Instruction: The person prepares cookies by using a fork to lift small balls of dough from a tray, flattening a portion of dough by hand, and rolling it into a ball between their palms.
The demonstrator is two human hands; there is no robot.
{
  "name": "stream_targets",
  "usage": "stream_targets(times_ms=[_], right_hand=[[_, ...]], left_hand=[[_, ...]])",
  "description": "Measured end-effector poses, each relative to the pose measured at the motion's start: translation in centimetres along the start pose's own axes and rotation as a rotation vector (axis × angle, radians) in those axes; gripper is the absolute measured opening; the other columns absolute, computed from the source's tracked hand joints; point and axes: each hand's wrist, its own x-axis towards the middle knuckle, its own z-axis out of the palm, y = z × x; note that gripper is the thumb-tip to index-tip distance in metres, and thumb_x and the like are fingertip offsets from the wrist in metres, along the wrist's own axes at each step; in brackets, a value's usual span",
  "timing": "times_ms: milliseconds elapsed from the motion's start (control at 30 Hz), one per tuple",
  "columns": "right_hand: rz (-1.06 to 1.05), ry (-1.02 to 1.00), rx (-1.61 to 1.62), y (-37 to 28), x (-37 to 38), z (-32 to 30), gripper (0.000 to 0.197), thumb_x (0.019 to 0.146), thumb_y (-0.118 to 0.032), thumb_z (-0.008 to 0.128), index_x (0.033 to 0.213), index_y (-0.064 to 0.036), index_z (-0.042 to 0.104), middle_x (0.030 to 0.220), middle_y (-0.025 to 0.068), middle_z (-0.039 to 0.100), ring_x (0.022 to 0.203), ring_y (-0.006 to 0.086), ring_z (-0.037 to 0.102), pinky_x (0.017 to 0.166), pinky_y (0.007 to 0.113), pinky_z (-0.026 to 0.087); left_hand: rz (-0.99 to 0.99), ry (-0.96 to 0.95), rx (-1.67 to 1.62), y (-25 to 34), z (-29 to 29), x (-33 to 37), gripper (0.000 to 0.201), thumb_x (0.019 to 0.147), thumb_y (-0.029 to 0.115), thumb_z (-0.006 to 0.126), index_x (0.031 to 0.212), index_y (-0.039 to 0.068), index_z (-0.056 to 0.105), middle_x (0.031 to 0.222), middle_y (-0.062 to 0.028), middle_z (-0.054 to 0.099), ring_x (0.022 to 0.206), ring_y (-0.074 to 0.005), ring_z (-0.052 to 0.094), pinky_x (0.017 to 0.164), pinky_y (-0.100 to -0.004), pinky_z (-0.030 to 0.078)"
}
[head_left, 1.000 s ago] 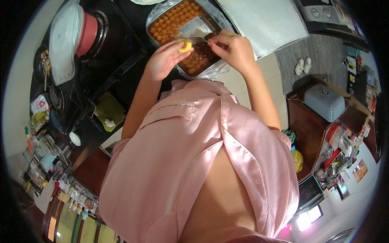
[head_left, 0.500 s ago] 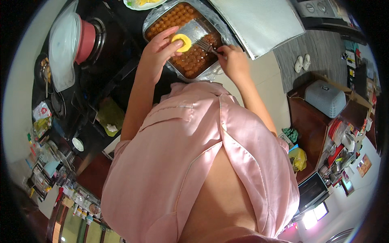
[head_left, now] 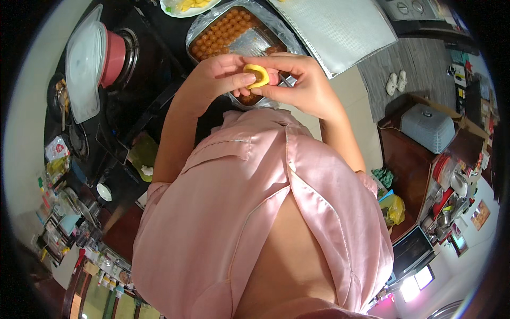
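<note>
Above the near part of a metal tray [head_left: 254, 41], my two hands meet around a small yellow dough round [head_left: 260, 71]. A brown filling ball [head_left: 257, 76] appears to sit in its hollow. My left hand [head_left: 215, 80] is closed on the dough, thumb on the near side. From the other side, my right hand [head_left: 305, 80] pinches the dough's edge between thumb and fingers. A fork [head_left: 287, 81] shows beside the right palm; whether that hand grips it or it rests in the tray I cannot tell. Rows of round brown balls [head_left: 228, 32] fill the tray's far left.
A white plate with yellow pieces [head_left: 191, 5] stands beyond the tray. A silvery-white sheet [head_left: 337, 32] lies right of it. A red pot [head_left: 113, 58] sits on the stove at left, beside a translucent lid [head_left: 85, 69]. Clear plastic [head_left: 199, 24] surrounds the tray.
My right hand has come left and up from the tray to the dough. The dough has shifted right and down, and brown filling now shows in it.
</note>
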Motion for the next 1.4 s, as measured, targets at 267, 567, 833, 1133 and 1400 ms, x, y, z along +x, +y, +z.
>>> stream_targets(times_ms=[267, 567, 833, 1133, 1400], right_hand=[[0.156, 0.050, 0.622, 0.1, -0.5, 0.1, 0.040, 0.076, 0.005, 0.073, 0.115, -0.0012, 0.067, 0.088, 0.0037, 0.066, 0.083, 0.0109, 0.061, 0.074, 0.022, 0.048], [-0.116, 0.039, 0.081, 0.3, -0.8, 0.2, 0.041, 0.077, -0.004, 0.073, 0.118, -0.0025, 0.066, 0.083, 0.0041, 0.058, 0.081, 0.0149, 0.054, 0.073, 0.027, 0.044], [-0.300, 0.182, -0.514, -0.3, -0.1, 0.6, 0.049, 0.081, -0.024, 0.071, 0.127, -0.0113, 0.061, 0.098, 0.0091, 0.058, 0.087, 0.0242, 0.055, 0.077, 0.036, 0.043], [-0.265, 0.224, -0.617, 0.4, 0.4, 1.5, 0.053, 0.081, -0.030, 0.069, 0.129, -0.0101, 0.056, 0.121, 0.0126, 0.057, 0.118, 0.0334, 0.050, 0.101, 0.044, 0.036], [-0.324, 0.081, -0.278, 0.8, 0.3, -0.1, 0.050, 0.082, -0.026, 0.069, 0.127, -0.0054, 0.057, 0.123, 0.0166, 0.058, 0.121, 0.0358, 0.049, 0.105, 0.044, 0.033]], left_hand=[[-0.015, -0.094, -0.054, -0.2, -0.2, 0.3, 0.025, 0.087, 0.011, 0.064, 0.108, -0.002, 0.063, 0.090, -0.0031, 0.065, 0.073, -0.0077, 0.058, 0.069, -0.0202, 0.048], [0.012, 0.040, 0.013, 0.1, 0.4, 0.4, 0.018, 0.087, 0.011, 0.064, 0.101, 0.000, 0.066, 0.082, -0.0022, 0.065, 0.070, -0.0066, 0.059, 0.067, -0.0194, 0.048], [0.002, 0.021, 0.052, 0.0, 0.5, 0.7, 0.018, 0.089, 0.016, 0.064, 0.097, 0.000, 0.066, 0.083, -0.0018, 0.065, 0.069, -0.0078, 0.059, 0.062, -0.0201, 0.047], [-0.104, 0.149, 0.129, 0.2, 1.1, 0.6, 0.030, 0.091, 0.024, 0.062, 0.104, -0.003, 0.064, 0.088, -0.0057, 0.067, 0.077, -0.0109, 0.065, 0.068, -0.0212, 0.050], [-0.037, -0.023, 0.204, 0.6, -0.1, 1.0, 0.031, 0.092, 0.024, 0.061, 0.107, -0.003, 0.065, 0.088, -0.0069, 0.068, 0.081, -0.0116, 0.066, 0.078, -0.0222, 0.051]])
